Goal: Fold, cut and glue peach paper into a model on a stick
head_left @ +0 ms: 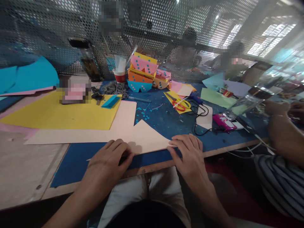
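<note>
A cream sheet of paper (149, 137) lies in front of me at the table's near edge, with a pointed upper corner and a slanting right side. Its left end is hard to tell apart from the larger cream sheet (66, 136) beside it. My left hand (110, 158) has its fingers and thumb closed at the paper's lower left edge. At the narrow right corner, my right hand (188, 152) pinches the paper between thumb and curled fingers. The fingertips of both hands are partly hidden.
Yellow paper (71, 117) covers the left side. Ahead are scissors (181, 105), a blue glue gun (196, 98), grey yarn (115, 88), decorated paper pieces (141, 74) and a red-white cup (119, 76). A clear bottle (244, 103) and a pink power strip (224, 123) are near another person's arm (282, 136).
</note>
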Available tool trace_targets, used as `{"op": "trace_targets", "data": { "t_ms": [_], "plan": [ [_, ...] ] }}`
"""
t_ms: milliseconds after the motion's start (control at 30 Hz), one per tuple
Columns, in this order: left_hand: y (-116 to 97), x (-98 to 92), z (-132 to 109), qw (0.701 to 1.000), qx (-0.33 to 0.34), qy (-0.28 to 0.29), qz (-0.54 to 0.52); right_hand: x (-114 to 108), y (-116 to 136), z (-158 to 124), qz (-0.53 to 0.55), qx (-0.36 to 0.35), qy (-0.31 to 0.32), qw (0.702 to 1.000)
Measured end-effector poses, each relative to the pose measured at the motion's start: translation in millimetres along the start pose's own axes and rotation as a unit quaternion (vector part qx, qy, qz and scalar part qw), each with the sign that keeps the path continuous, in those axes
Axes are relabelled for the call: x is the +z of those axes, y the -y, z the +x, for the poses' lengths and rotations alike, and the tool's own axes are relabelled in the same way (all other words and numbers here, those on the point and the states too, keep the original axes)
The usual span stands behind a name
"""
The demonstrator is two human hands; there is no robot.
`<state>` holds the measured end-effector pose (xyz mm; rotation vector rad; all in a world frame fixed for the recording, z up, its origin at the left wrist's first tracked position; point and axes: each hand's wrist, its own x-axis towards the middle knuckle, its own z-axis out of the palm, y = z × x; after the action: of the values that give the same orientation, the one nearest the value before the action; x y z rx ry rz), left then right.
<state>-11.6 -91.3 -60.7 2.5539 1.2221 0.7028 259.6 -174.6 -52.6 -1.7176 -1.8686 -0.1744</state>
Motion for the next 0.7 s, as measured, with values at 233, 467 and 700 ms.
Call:
{"op": "trace_targets", "data": {
  "t_ms": [233, 467, 700],
  "plan": [
    [-1, 0.7, -2, 0.999, 0.020, -0.020, 0.018, 15, 32, 14, 0.054, -0.043, 0.091, 0.993],
    [1, 3.7, -2, 0.999, 0.030, -0.029, 0.024, 31, 36, 22, 0.074, -0.031, 0.119, 0.990],
    [1, 3.0, -3, 1.000, 0.008, -0.007, 0.012, 32, 39, 23, 0.101, -0.024, 0.130, 0.986]
  ]
}}
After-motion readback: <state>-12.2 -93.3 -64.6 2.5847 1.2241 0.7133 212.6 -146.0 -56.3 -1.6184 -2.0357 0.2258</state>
